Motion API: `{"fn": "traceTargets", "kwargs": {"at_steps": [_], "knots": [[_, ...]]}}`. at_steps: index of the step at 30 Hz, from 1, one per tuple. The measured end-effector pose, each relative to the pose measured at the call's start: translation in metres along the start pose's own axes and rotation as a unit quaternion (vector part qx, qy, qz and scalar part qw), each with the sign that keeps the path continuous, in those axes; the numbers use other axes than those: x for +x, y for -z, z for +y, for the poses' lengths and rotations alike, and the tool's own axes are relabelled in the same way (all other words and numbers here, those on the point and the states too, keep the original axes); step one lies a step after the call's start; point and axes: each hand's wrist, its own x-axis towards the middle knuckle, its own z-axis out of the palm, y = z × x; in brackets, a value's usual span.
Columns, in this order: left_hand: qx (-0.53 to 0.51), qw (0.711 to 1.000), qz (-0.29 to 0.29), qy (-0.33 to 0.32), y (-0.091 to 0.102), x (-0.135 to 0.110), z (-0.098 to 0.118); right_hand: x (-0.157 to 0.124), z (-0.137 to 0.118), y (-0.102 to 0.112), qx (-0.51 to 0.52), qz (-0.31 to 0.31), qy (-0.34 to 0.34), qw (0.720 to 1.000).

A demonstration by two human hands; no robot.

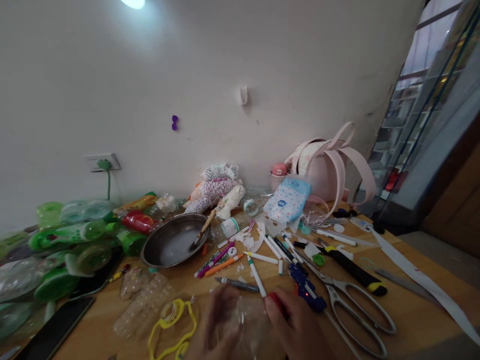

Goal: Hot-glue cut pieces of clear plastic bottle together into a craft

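Observation:
At the front edge of the view, my left hand point(219, 322) curves round a clear plastic piece point(249, 322), which looks like part of a bottle; motion smears its fingers. My right hand point(300, 325) is closed on a small red object point(275, 302) beside the plastic. Its kind is hidden by the fingers. Just beyond my hands lie a grey marker point(238, 284) and a white marker point(256, 275). To the right of my right hand are a blue glue gun point(305, 287) with a small red light and large metal scissors point(360, 310).
A metal bowl point(176, 245) of whitish liquid holds a brush point(204, 230). Plastic bottles point(71, 235) crowd the left, near a phone point(56, 327). Yellow ribbon point(176, 325) lies left of my hands. A black-handled knife point(352, 270) and pink bag point(324, 170) are right.

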Motion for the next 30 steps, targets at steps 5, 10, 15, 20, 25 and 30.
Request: {"fn": "traceTargets", "kwargs": {"at_steps": [5,10,15,20,25,30], "knots": [[-0.122,0.987,0.043,0.092,0.000,0.042,-0.010,0.004,0.015,-0.017,0.065,0.055,-0.023,0.996],[-0.225,0.968,-0.030,0.109,-0.020,0.065,-0.011,0.004,0.020,-0.038,0.028,0.053,-0.049,0.997],[-0.265,0.958,-0.025,0.105,-0.031,0.065,-0.013,0.006,0.015,-0.049,-0.009,0.034,-0.026,0.999],[-0.322,0.932,-0.043,0.163,-0.024,0.059,-0.015,0.005,0.007,-0.042,-0.045,-0.028,-0.048,0.997],[-0.353,0.926,-0.014,0.132,-0.016,0.068,-0.020,-0.004,0.039,-0.002,-0.114,-0.092,-0.124,0.981],[-0.343,0.932,0.037,0.115,-0.017,0.073,-0.018,-0.006,0.064,0.023,-0.196,-0.123,-0.196,0.953]]}}
